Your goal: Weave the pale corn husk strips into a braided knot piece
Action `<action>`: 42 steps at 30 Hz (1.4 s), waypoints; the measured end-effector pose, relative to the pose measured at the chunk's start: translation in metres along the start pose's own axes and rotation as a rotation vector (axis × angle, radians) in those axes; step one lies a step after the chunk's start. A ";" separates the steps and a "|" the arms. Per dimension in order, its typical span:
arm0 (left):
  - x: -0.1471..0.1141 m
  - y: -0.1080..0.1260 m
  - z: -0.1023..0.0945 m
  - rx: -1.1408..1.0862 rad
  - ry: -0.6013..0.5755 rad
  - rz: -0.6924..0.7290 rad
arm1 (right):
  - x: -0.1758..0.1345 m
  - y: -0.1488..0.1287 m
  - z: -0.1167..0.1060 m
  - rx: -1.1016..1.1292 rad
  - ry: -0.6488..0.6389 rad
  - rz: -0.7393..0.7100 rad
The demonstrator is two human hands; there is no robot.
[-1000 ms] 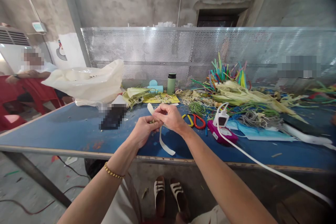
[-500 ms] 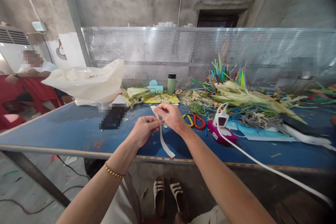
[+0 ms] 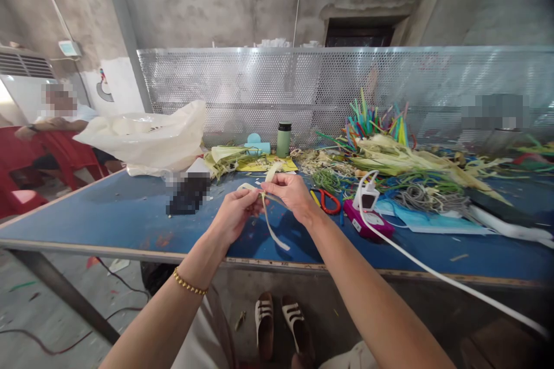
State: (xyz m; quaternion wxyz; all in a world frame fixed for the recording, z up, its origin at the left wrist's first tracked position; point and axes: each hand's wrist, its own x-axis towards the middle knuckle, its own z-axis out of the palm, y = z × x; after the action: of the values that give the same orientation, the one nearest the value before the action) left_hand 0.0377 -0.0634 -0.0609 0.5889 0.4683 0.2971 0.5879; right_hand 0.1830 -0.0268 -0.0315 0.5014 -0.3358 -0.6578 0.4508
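Note:
My left hand (image 3: 235,211) and my right hand (image 3: 291,196) meet above the blue table (image 3: 130,213), each closed in a pinch. Between them is a pale cream strip (image 3: 272,229), flat like a ribbon or a piece of husk. One end hangs down towards the table's front edge. Other parts of it loop up by the left thumb and stick up above the right fingers. Whether this is one strip or more, I cannot tell. Scissors with red handles (image 3: 331,202) lie just right of my right hand.
A purple power socket (image 3: 367,222) with a white charger and cable stands at the right. Husks (image 3: 402,153), coiled cords (image 3: 433,199) and coloured pipe cleaners (image 3: 376,124) are heaped behind it. A green bottle (image 3: 283,139) and a white plastic bag (image 3: 147,135) stand farther back. At far left sits a person.
My right hand has shifted slightly right and down. The strip now loops out by my left thumb and sticks up over my right fingers, its tail still hanging.

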 end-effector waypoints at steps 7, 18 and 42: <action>0.002 -0.004 0.001 0.158 0.064 0.119 | 0.001 0.005 0.001 -0.029 -0.018 -0.084; 0.003 -0.003 0.003 0.224 0.031 0.206 | 0.000 0.005 0.004 0.045 -0.013 -0.095; 0.003 0.001 -0.001 -0.140 0.081 0.068 | -0.001 0.003 -0.006 -0.612 0.355 -0.485</action>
State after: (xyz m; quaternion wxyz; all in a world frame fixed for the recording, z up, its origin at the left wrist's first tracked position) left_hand 0.0365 -0.0601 -0.0600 0.5875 0.4117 0.2630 0.6452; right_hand 0.1893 -0.0252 -0.0346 0.5755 -0.3769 -0.7248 0.0391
